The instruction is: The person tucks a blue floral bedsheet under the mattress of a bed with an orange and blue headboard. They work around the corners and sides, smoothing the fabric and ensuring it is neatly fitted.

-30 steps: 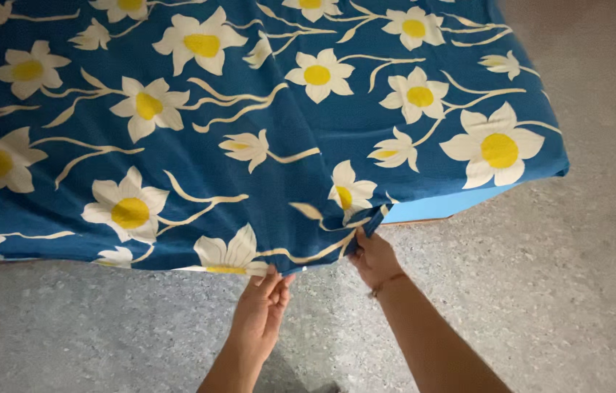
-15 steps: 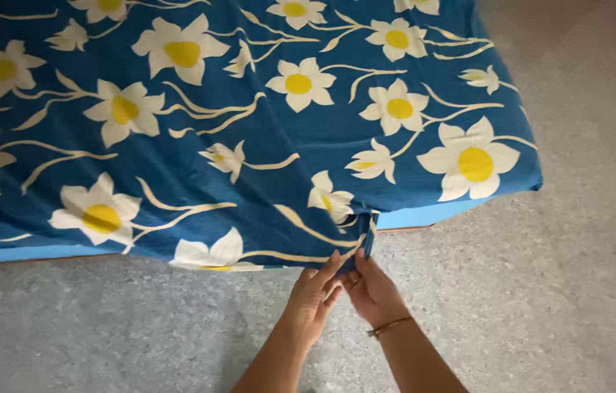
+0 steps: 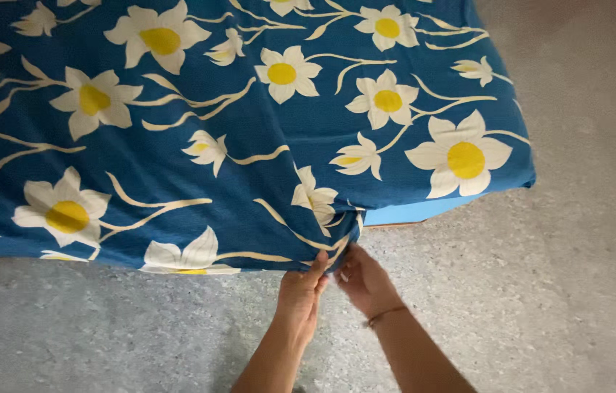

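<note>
A blue bedsheet (image 3: 249, 167) printed with white and yellow flowers lies spread over a bed, its lower edge hanging just over the side above a grey speckled floor (image 3: 555, 291). Both hands meet at that hanging edge, close together and nearly touching. The left hand (image 3: 299, 295) pinches the hem between thumb and fingers, its fingertips closed on the cloth. The right hand (image 3: 363, 280), with a thin bracelet (image 3: 385, 314) at the wrist, reaches up to the same fold beside it; its fingers curl at the cloth (whether they actually grip it cannot be told). To the right of the hands a strip of light blue mattress (image 3: 417, 211) shows beneath the sheet, where the cloth is gathered into a small pleat.
</note>
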